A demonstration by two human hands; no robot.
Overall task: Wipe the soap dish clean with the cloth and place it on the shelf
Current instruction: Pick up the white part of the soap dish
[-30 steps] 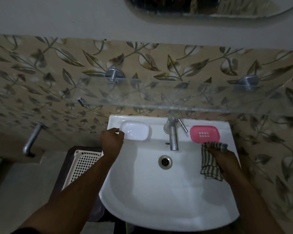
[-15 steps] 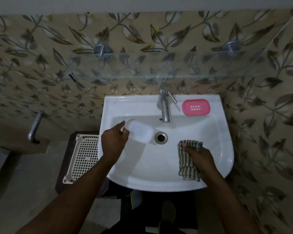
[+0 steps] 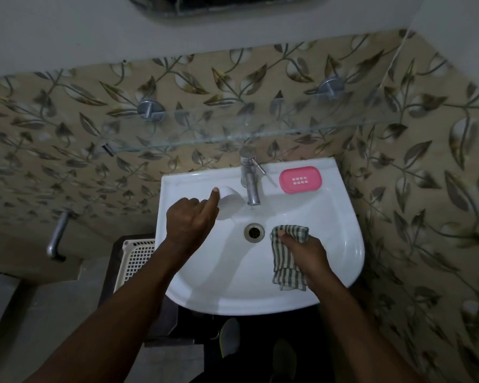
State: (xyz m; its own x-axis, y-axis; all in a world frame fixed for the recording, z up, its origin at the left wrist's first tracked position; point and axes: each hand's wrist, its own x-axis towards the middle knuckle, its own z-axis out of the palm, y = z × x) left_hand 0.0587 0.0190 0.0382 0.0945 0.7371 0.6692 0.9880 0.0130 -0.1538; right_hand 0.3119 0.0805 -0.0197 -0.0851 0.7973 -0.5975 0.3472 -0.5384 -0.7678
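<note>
1. Sink [image 3: 329, 272]: white, filling the centre of the frame, basin beneath both hands.
2. Shelf [image 3: 260, 131]: clear glass, running across the upper middle of the frame on the leaf-patterned wall, above the sink and well apart from both hands.
3. Left grip [image 3: 190, 219]: centre-left of the frame, fingers curled about the near end of the white soap dish [image 3: 230, 200], forefinger stretched up along its left edge.
4. Right grip [image 3: 304, 248]: lower right of the drain [image 3: 254, 231], closed round the top of the cloth [image 3: 286, 261], thumb pressed on the bunched part.
5. Cloth: striped, crumpled at the top, loose tail hanging toward the bottom of the frame.
6. Soap dish: held above the basin just left of the tap [image 3: 249, 181], seemingly tipped up on edge; long axis hard to read, white against white.
7. Deciding relation: dish up and to the left of the cloth, drain between them, the two clearly apart and not yet touching. Wiping judged not yet begun; probably calls for the cloth to cross up-left over the drain, or the dish to drop down-right to meet it.
8. For the shelf afterwards: left grip the nearer one, already carrying the dish, with a rise toward the upper frame past the tap.
9. Pink soap dish [image 3: 300, 179]: flat on the sink's rim at upper right, long side left to right, untouched, nearer the right grip.
</note>
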